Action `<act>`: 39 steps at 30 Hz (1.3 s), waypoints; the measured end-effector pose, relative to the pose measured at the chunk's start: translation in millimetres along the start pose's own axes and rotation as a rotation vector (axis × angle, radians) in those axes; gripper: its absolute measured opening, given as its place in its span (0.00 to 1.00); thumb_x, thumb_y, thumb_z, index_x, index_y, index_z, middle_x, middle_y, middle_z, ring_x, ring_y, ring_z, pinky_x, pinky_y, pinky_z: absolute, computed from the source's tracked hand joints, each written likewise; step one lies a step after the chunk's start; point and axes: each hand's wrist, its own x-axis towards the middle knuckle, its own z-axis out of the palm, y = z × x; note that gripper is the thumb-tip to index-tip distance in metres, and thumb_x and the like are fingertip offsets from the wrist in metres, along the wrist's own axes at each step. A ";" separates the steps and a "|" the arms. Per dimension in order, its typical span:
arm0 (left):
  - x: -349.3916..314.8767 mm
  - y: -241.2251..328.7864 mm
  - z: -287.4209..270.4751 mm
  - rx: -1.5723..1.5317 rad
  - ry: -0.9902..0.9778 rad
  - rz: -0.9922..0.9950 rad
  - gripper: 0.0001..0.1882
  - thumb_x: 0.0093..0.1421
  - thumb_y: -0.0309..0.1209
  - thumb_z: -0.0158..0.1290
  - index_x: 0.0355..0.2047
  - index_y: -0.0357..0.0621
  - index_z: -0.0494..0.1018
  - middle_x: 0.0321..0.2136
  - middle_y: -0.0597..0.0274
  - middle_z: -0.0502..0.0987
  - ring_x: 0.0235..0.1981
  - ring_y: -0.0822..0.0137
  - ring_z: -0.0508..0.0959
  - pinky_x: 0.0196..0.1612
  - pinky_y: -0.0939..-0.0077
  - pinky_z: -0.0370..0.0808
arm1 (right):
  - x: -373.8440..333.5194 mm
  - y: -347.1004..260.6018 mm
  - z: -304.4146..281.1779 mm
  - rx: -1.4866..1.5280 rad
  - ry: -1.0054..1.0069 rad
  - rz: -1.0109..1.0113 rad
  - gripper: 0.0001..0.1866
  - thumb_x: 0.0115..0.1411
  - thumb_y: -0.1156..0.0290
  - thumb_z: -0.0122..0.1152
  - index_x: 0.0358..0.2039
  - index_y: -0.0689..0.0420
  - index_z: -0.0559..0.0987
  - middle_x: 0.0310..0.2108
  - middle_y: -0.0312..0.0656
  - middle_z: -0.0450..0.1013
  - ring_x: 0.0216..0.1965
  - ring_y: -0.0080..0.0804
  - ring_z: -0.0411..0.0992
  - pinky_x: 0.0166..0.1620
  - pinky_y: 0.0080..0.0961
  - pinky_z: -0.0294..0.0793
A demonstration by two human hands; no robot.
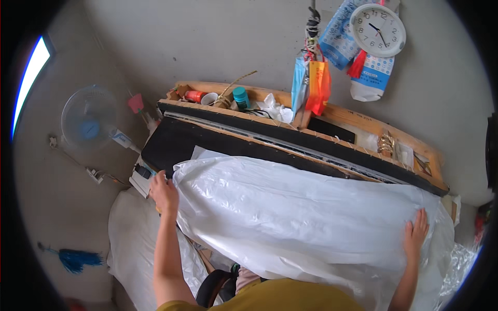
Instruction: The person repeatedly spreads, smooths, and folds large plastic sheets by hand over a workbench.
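A large white plastic sheet (290, 212) lies over most of the black work surface (181, 142) in front of me, wrinkled and hanging toward my lap. My right hand (416, 233) rests flat on the sheet near its right end, fingers stretched out. Just beyond the sheet's left edge is my left hand (164, 194), its fingers curled beside a white box-like thing (140, 181) at the end of the surface. What those fingers hold, if anything, is too small to make out. A pale flat piece (206, 153) shows partly from under the sheet.
Behind the surface runs a long wooden tray (259, 83) holding a teal jar (240, 97), a red can (195, 96), tissue and cord. Small bags (317, 85) hang above it. A fan (89, 120) stands at left; a round clock (377, 30) hangs on the wall.
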 end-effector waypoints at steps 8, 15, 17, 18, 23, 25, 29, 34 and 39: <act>-39.0 85.4 -24.0 -0.259 -0.364 0.514 0.26 0.56 0.40 0.49 0.52 0.41 0.63 0.56 0.51 0.61 0.60 0.53 0.56 0.61 0.49 0.43 | -25.0 82.1 5.2 -0.366 -0.096 0.264 0.28 0.63 0.58 0.36 0.61 0.57 0.53 0.63 0.42 0.48 0.64 0.39 0.45 0.62 0.47 0.38; -11.2 76.9 11.8 -0.336 -0.390 0.318 0.27 0.54 0.39 0.51 0.53 0.42 0.63 0.54 0.53 0.63 0.59 0.57 0.58 0.60 0.49 0.43 | -24.5 43.8 17.9 0.269 -0.049 0.273 0.28 0.63 0.56 0.36 0.60 0.58 0.56 0.63 0.44 0.48 0.64 0.39 0.46 0.62 0.44 0.40; 0.2 72.6 23.3 -0.340 -0.326 0.246 0.26 0.54 0.40 0.52 0.52 0.43 0.64 0.54 0.56 0.64 0.59 0.59 0.59 0.60 0.50 0.44 | -25.1 16.7 6.6 -0.001 -0.021 0.258 0.28 0.63 0.54 0.36 0.60 0.56 0.56 0.63 0.44 0.48 0.64 0.40 0.46 0.61 0.45 0.41; 7.8 70.1 29.1 -0.355 -0.304 0.222 0.27 0.53 0.40 0.52 0.52 0.44 0.64 0.54 0.56 0.65 0.59 0.59 0.59 0.60 0.52 0.46 | -25.1 17.1 6.5 0.004 -0.023 0.253 0.28 0.63 0.54 0.36 0.60 0.56 0.56 0.63 0.44 0.48 0.64 0.40 0.46 0.61 0.45 0.41; 29.3 69.6 41.2 -0.352 -0.331 0.225 0.30 0.50 0.40 0.55 0.53 0.45 0.63 0.52 0.56 0.67 0.55 0.58 0.63 0.59 0.56 0.49 | -24.2 23.1 8.8 -0.005 -0.053 0.261 0.28 0.64 0.53 0.35 0.61 0.53 0.55 0.63 0.42 0.47 0.64 0.38 0.44 0.61 0.48 0.40; 33.9 75.5 42.2 -0.369 -0.307 0.164 0.30 0.49 0.39 0.56 0.53 0.45 0.63 0.49 0.58 0.68 0.53 0.58 0.65 0.56 0.58 0.53 | -25.8 28.0 18.3 -0.016 -0.039 0.284 0.28 0.64 0.53 0.35 0.61 0.52 0.55 0.63 0.41 0.47 0.64 0.38 0.44 0.61 0.49 0.40; 41.8 75.7 49.9 -0.380 -0.234 0.153 0.30 0.48 0.38 0.57 0.51 0.46 0.63 0.46 0.59 0.70 0.51 0.58 0.66 0.54 0.60 0.56 | -21.3 -14.8 10.1 -0.052 -0.073 0.370 0.27 0.64 0.54 0.36 0.60 0.51 0.56 0.63 0.40 0.48 0.64 0.38 0.44 0.61 0.51 0.41; 59.5 74.7 38.8 -0.231 -0.443 0.076 0.16 0.47 0.36 0.57 0.35 0.45 0.72 0.37 0.57 0.74 0.43 0.57 0.72 0.44 0.62 0.67 | -29.1 -19.9 13.6 -0.068 -0.051 0.296 0.26 0.64 0.56 0.38 0.60 0.51 0.56 0.63 0.40 0.49 0.64 0.38 0.45 0.60 0.50 0.42; 68.2 82.6 59.8 -0.176 -0.432 0.213 0.08 0.52 0.32 0.48 0.27 0.42 0.73 0.30 0.49 0.75 0.34 0.50 0.75 0.38 0.60 0.72 | -40.3 7.6 -9.7 0.123 -0.066 0.229 0.24 0.61 0.59 0.44 0.56 0.55 0.63 0.59 0.43 0.57 0.60 0.40 0.53 0.60 0.42 0.49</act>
